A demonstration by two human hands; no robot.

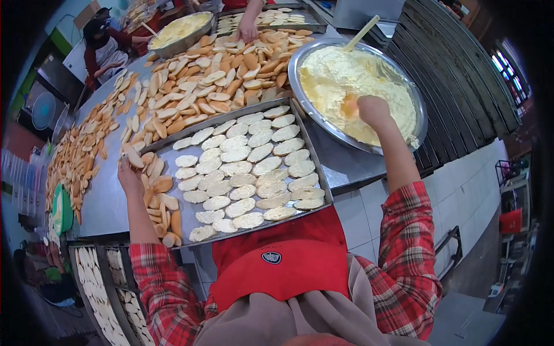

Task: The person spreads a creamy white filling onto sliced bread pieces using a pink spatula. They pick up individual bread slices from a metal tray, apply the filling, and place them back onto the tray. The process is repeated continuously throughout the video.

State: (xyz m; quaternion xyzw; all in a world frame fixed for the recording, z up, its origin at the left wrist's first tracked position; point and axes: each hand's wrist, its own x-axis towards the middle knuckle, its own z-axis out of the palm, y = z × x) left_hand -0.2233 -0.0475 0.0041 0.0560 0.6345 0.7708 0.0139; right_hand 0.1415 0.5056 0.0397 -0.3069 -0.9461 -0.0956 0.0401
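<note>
My left hand (130, 175) holds a slice of bread (133, 155) at the left rim of a metal baking tray (326, 184). Rows of oval bread slices coated with pale cream (236, 154) lie in the tray, and uncoated slices (162, 184) are heaped along its left side. My right hand (373, 110) is over the pale cream (333, 69) in a large metal bowl (298, 93), its fingers curled by something orange; whether it grips a tool cannot be told. A spatula with a pale handle (362, 32) leans on the bowl's far rim.
Piles of bread slices (207, 86) cover much of the metal table (101, 190). Another person's hand (247, 29) reaches in beside a far tray (318, 27). A second cream bowl (184, 43), a green basin (63, 209), stacked dark trays (450, 82) and a seated person (104, 47) are around.
</note>
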